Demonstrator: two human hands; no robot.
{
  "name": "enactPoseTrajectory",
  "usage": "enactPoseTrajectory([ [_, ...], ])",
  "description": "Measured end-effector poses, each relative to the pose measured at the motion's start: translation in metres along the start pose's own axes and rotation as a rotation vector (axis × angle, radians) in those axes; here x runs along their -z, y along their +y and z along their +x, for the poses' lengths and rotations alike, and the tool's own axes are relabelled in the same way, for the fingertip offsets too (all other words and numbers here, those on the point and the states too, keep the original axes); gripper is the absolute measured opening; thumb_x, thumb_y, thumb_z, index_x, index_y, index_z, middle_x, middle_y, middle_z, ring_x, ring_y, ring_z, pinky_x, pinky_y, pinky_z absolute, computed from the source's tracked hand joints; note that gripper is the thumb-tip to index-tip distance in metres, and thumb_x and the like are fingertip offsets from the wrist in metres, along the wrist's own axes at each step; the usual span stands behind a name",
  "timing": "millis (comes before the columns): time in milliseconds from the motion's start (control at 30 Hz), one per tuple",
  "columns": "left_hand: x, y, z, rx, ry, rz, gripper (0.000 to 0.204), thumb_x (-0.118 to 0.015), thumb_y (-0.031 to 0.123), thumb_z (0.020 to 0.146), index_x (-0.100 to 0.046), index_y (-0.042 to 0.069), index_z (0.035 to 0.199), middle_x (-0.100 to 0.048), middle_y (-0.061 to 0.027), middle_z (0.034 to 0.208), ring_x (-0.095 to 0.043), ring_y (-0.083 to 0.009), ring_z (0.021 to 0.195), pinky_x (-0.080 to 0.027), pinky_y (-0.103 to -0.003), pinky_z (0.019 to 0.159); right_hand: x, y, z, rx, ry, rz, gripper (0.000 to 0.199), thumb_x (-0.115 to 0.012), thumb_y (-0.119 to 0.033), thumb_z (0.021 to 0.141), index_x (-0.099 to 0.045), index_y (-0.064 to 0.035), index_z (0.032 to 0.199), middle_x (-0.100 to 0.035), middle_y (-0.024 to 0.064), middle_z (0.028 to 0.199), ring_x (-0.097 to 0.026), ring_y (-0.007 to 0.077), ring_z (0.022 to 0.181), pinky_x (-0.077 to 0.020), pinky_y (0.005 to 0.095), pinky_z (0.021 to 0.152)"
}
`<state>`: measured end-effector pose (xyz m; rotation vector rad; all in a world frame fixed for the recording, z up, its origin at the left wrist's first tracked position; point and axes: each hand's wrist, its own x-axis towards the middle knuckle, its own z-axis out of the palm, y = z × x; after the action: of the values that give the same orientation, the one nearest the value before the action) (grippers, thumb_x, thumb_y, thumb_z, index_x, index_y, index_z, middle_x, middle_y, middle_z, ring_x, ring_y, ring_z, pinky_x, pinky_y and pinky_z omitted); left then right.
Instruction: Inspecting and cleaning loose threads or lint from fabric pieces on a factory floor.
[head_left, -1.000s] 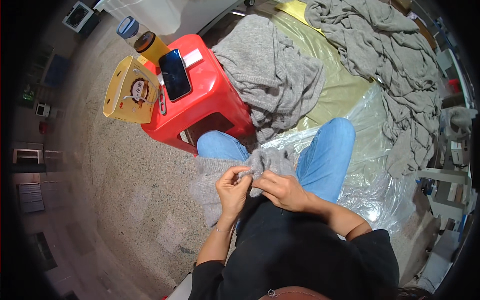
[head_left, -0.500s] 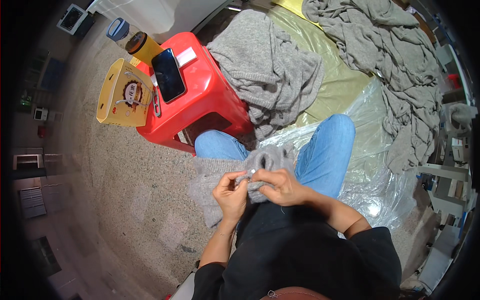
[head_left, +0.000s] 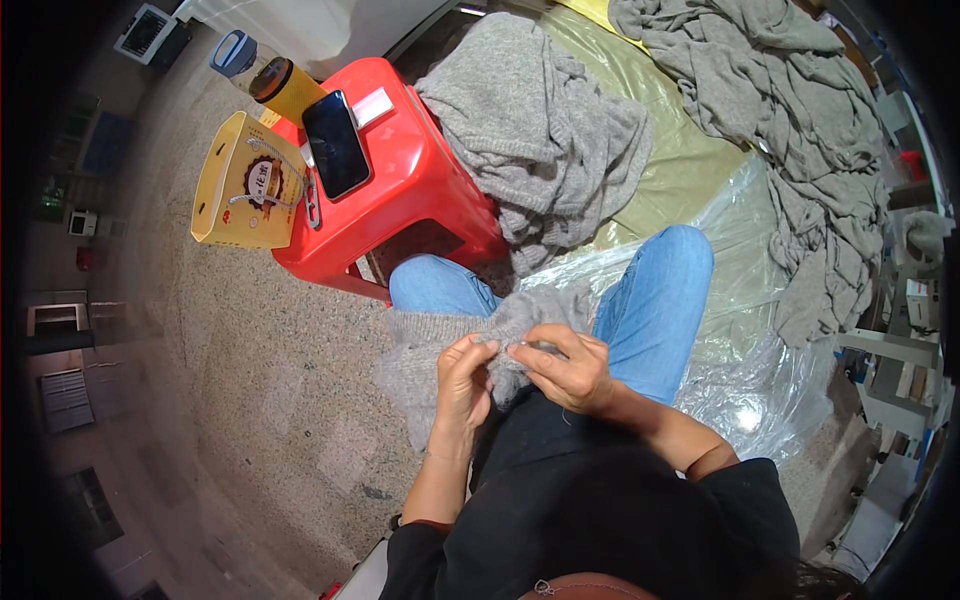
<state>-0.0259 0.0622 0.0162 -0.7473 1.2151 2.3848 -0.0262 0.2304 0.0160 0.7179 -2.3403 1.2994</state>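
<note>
A grey knitted garment [head_left: 425,350] lies bunched across my lap, draped over my thighs. My left hand [head_left: 463,378] is closed in a pinch on its edge, thumb against fingertips. Close by on the right, my right hand [head_left: 572,372] pinches the same knit, with its fingers bent. The two sets of fingertips almost meet over the fabric. Whether a needle or other small tool sits between them is too small to make out. A thin thread end hangs below my right hand.
A red plastic stool [head_left: 400,165] at front left bears a phone [head_left: 337,145], small snips [head_left: 313,200] and a drink bottle [head_left: 285,88]. Beside it is a yellow paper bag [head_left: 245,185]. Grey knits [head_left: 535,130] are heaped beyond, with more knitwear [head_left: 790,130] on plastic sheeting [head_left: 690,195] at right.
My right hand has shifted slightly right and its fingers have re-formed their pinch. My left hand has turned a little. The folded loop of knit beyond the fingers has flattened.
</note>
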Motion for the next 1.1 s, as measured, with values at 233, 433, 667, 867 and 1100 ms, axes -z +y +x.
enactPoseTrajectory([
  [233,-0.003,0.002,-0.005,0.031,0.027,-0.04,0.003,-0.063,0.008,0.081,-0.062,0.006,0.084,-0.056,0.0047,0.067,-0.05,-0.0027,0.056,-0.038,-0.018,0.046,0.001,0.006,-0.001,-0.12,-0.045,0.148,0.033,-0.068,0.006,0.062,-0.066,-0.004,0.093,-0.064,0.0093,0.088,-0.064,0.0225,0.072,-0.0519,0.0315,0.06],
  [433,-0.001,-0.005,-0.007,-0.116,0.022,0.069,0.007,-0.065,0.001,0.081,-0.063,0.001,0.088,-0.058,0.0041,0.07,-0.046,-0.0016,0.055,-0.036,-0.015,0.054,-0.002,0.002,0.003,0.007,0.005,0.061,0.03,-0.068,0.006,0.062,-0.065,-0.0031,0.09,-0.063,0.0085,0.087,-0.064,0.0218,0.071,-0.0515,0.0312,0.059],
  [667,0.006,-0.005,-0.011,-0.295,-0.033,0.299,0.016,-0.069,-0.005,0.078,-0.065,-0.001,0.092,-0.061,0.0019,0.078,-0.05,-0.0012,0.064,-0.039,-0.015,0.058,0.004,0.001,0.008,-0.212,-0.143,0.142,0.026,-0.064,0.005,0.066,-0.065,-0.0035,0.09,-0.062,0.0088,0.088,-0.062,0.0252,0.071,-0.0507,0.0343,0.06],
  [867,0.006,0.001,-0.012,-0.418,-0.153,0.521,0.013,-0.067,-0.007,0.079,-0.064,-0.002,0.09,-0.061,0.001,0.083,-0.053,-0.004,0.071,-0.042,-0.017,0.063,0.019,0.016,0.033,-0.295,-0.476,0.359,0.013,-0.059,-0.01,0.073,-0.06,-0.004,0.084,-0.061,0.016,0.08,-0.059,0.039,0.07,-0.0461,0.0468,0.062],
  [1100,0.004,-0.008,-0.01,-0.505,-0.036,0.481,0.013,-0.064,-0.006,0.081,-0.061,-0.001,0.093,-0.06,0.0006,0.086,-0.052,-0.0048,0.074,-0.042,-0.019,0.065,0.001,0.003,0.018,-0.233,-0.339,0.279,0.014,-0.061,-0.006,0.069,-0.048,-0.0008,0.069,-0.051,0.0154,0.061,-0.052,0.0342,0.052,-0.0404,0.042,0.048],
])
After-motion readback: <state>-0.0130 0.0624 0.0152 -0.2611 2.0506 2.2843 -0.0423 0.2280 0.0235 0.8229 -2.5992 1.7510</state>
